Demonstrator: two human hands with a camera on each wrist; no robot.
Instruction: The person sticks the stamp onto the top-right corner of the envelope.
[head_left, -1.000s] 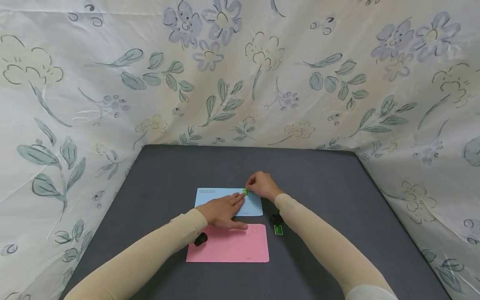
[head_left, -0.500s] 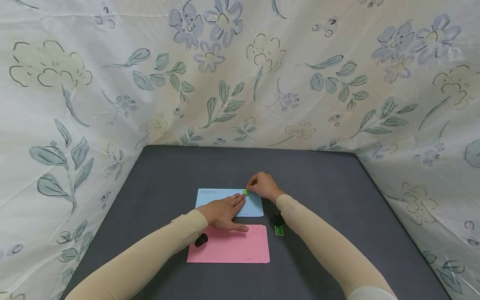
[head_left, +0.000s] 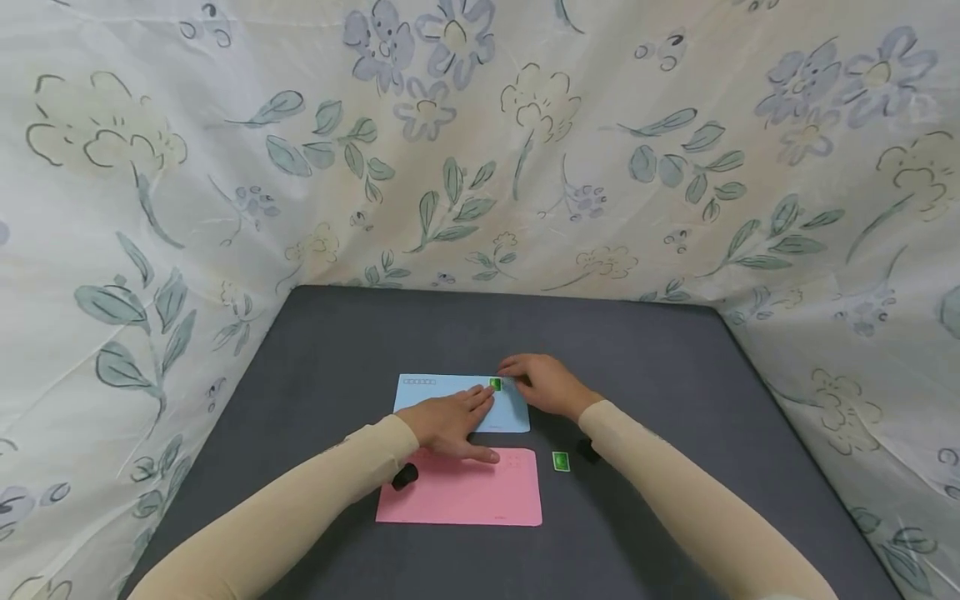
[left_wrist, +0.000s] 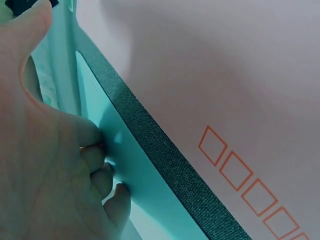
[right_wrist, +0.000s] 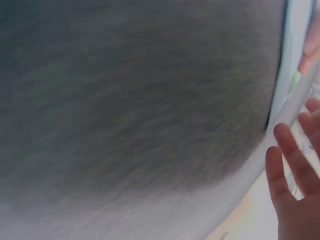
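A light blue envelope (head_left: 512,415) lies on the dark table, with a small green stamp (head_left: 496,384) at its upper right corner. My left hand (head_left: 448,421) presses on the blue envelope with straight fingers, their tips just beside the stamp. Its thumb stretches over the top edge of a pink envelope (head_left: 468,498) lying nearer to me. My right hand (head_left: 551,385) is at the blue envelope's upper right corner, fingertips close to the stamp. In the right wrist view the fingers (right_wrist: 296,159) are spread and nothing shows between them.
A second green stamp (head_left: 561,462) lies loose on the table (head_left: 637,350), right of the pink envelope. Floral cloth (head_left: 465,150) hangs behind the table and along both sides. A dark wrist camera (head_left: 405,477) is over the pink envelope's left part.
My right hand has let go at the stamp's edge, its fingers have straightened, and its wrist has shifted right. The stamp stays on the blue envelope. My left hand holds its place.
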